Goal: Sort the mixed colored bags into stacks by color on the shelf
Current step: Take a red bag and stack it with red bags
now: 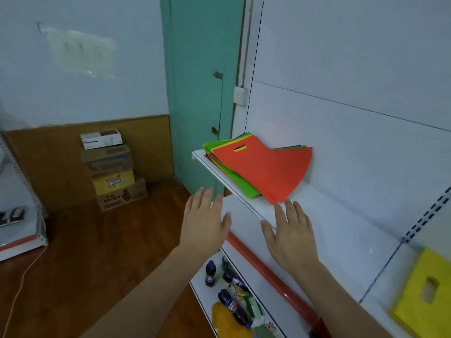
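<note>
A mixed pile of flat bags lies at the far left end of the white shelf [324, 230]. An orange-red bag [268, 169] with a cut-out handle is on top, green bags [234, 181] stick out beneath it, and yellow and blue edges show at the back. A yellow bag [424, 296] lies alone on the shelf at the lower right. My left hand [205, 223] hovers off the shelf's front edge, fingers spread, holding nothing. My right hand [290, 235] is flat over the shelf just in front of the pile's near corner, also holding nothing.
A lower shelf [205, 291] holds soda bottles [210, 274] and snack packs. A red strip [271, 272] runs along the shelf front. Stacked cardboard boxes [114, 172] stand on the wooden floor by the wall. A teal door [200, 93] is behind the shelf end. Another rack [22, 228] stands at left.
</note>
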